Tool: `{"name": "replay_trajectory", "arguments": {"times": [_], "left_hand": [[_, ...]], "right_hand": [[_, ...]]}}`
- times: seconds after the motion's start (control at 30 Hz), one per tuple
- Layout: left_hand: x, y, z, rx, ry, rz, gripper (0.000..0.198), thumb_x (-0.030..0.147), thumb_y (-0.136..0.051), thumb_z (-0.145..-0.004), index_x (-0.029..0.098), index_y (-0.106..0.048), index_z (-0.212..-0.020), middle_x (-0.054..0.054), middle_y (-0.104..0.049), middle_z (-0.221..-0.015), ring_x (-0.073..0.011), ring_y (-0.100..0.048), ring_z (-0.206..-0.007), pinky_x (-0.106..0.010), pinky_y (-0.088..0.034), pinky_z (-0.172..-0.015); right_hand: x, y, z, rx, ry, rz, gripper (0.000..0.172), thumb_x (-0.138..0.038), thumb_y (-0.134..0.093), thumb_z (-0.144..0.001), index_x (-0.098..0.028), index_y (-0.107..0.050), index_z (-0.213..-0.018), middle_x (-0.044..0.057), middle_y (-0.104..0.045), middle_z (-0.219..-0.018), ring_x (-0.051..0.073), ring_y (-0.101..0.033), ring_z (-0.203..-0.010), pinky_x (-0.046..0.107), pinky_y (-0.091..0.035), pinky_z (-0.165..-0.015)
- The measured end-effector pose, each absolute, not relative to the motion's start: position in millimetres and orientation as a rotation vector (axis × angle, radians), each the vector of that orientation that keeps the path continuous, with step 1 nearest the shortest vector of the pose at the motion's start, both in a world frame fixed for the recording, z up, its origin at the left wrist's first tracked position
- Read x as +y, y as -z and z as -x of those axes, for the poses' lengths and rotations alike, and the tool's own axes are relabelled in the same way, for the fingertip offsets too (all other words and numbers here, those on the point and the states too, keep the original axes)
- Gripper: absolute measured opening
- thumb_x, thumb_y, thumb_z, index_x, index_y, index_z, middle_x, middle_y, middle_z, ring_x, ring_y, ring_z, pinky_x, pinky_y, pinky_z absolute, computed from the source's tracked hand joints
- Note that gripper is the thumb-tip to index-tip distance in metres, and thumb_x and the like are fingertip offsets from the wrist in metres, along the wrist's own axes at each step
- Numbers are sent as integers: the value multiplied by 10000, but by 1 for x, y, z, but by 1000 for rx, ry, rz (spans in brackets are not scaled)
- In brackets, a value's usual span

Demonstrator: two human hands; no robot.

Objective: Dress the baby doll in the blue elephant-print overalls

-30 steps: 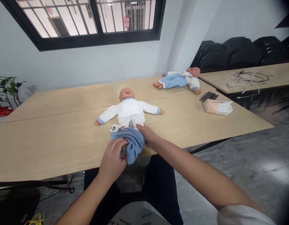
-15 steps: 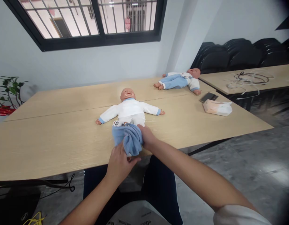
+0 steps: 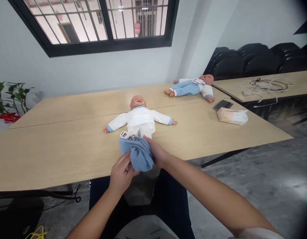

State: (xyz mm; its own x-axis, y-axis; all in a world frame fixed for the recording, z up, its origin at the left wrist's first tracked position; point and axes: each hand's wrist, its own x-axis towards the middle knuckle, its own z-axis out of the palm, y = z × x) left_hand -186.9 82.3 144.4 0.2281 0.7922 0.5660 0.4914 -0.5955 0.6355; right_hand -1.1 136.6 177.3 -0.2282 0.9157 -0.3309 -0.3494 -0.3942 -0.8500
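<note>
A baby doll [image 3: 140,116] in a white top with blue cuffs lies on its back near the table's front edge, arms spread and head away from me. Blue doll pants [image 3: 140,154] are bunched over its lower legs, with a white patterned part at the upper left. My left hand [image 3: 122,171] pinches the cloth at its lower left. Along the right side, my right hand [image 3: 155,151] grips the pants, its thumb up by the doll's leg. The doll's feet are hidden by the cloth and my hands.
On the wooden table [image 3: 56,142], a second doll [image 3: 190,87] in blue pants lies at the back right. Near it are a dark phone [image 3: 223,105] and a tissue pack [image 3: 232,116]. Cables [image 3: 265,85] lie on another table. A potted plant [image 3: 12,99] stands left.
My left hand has shifted slightly left, its thumb drawn in toward the cloth. The lower end of the pants now hangs lower and covers the foot that peeked out. The view has tilted slightly.
</note>
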Motion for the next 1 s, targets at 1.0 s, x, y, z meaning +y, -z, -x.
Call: {"name": "replay_trajectory", "arguments": {"times": [1.0], "left_hand": [[87,-123,166,1437,-1443,-2526,484,229,-732,-859,151,-536,-1295,-180,-612,-1221,-299,-654,-1136,-426,-605,-910]], "right_hand": [[130,-187,-3,-506,-1825,1091,244,-359,-572,-994,-170,-725,-972,62,-768,-946,180,-676,-829,295,-526,-811]]}}
